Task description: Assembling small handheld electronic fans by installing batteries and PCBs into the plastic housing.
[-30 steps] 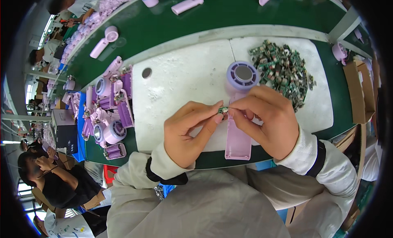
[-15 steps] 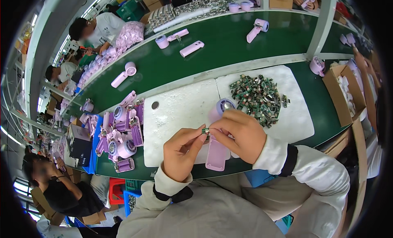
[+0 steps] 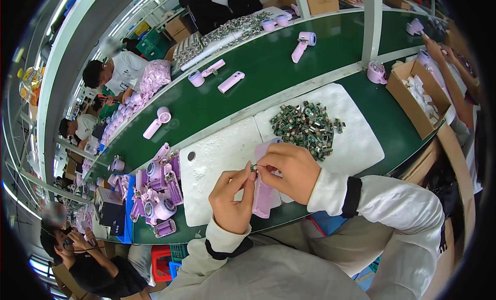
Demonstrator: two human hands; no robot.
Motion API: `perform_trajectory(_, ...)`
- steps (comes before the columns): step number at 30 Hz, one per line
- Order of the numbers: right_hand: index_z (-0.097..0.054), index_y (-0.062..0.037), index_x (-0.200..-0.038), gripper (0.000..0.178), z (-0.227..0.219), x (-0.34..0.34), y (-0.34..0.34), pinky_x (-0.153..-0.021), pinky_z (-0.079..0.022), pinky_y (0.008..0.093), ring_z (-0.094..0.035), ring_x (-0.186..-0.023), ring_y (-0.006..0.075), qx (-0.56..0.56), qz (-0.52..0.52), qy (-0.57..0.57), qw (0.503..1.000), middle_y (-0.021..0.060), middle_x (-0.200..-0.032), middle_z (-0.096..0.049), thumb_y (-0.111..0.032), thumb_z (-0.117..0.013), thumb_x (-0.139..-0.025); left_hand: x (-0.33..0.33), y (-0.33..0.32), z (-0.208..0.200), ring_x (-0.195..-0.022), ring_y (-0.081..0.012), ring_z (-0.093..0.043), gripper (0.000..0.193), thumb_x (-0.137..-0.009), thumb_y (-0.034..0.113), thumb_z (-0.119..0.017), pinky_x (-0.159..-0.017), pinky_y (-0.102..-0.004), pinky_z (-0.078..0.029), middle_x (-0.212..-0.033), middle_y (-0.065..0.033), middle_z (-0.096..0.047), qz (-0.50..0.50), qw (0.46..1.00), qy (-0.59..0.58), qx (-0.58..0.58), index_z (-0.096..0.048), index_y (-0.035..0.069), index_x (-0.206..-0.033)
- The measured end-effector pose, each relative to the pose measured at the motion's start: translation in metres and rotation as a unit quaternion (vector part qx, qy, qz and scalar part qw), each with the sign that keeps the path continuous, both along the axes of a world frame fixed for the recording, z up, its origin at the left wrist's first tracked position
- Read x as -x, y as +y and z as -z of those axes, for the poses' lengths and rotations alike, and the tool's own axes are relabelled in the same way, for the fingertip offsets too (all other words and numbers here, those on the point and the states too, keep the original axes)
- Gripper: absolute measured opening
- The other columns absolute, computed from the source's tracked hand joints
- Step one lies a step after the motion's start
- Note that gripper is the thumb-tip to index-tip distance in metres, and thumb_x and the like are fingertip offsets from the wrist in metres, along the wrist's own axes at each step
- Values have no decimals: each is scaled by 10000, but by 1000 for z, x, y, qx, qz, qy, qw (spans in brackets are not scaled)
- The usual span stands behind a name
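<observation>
Bright, even overhead light is falling across the surface [image 3: 248, 101], casting only soft shadows. Fisheye distortion is bending straight edges, and a black vignette is ringing the frame.

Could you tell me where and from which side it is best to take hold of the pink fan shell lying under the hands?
Probably the handle end of the pink fan shell, from the near side: it juts past the white mat toward the person, while both hands cover its head.

Small part [image 3: 254, 168] pinched between the fingertips: green with metallic glints. Fan shell [image 3: 262, 194] under the fingers: pale lilac. Foam mat [image 3: 217, 160] beneath: white, speckled. Heap of parts [image 3: 306, 127] beyond the fingers: green and silver. Belt [image 3: 248, 93]: dark green. Sleeves [image 3: 392, 207]: off-white, black cuffs.
</observation>
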State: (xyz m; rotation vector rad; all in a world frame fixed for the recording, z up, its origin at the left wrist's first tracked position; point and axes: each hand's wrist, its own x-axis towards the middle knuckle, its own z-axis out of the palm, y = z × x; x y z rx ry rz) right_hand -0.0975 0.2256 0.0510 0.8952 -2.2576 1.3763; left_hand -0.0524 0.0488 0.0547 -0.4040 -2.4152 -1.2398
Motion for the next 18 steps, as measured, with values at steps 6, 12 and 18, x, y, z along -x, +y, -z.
perform_trajectory(6,-654,-24,-814,88,0,1,-6,-679,-514,409,-625,-760,301,15,6,-31,999,101,-802,-607,-99,-698,-799,0,5,-4,-786,-250,-703,305,-848,-79,-685,-684,-309,-542,-941,-149,-662,-46,993,64,92,-715,-9,-1143)
perform_trajectory(12,-686,-14,-862,99,-9,8,-1,-602,-507,376,-622,-676,259,11,-23,-50,998,96,-785,-618,-99,-721,-826,6,-6,-1,-911,-241,-699,371,-883,-48,-672,-751,-302,-550,-1080,-136,-657,-1,1000,17,9,-648,3,-1250)
perform_trajectory(18,-684,-46,-844,126,-6,7,-1,-653,-528,385,-639,-746,281,-23,-16,3,1000,80,-802,-610,-170,-697,-862,7,-17,-28,-1157,-251,-626,684,-912,-13,-648,-953,-349,-524,-1315,-170,-562,140,873,-349,-310,-323,7,-1513)
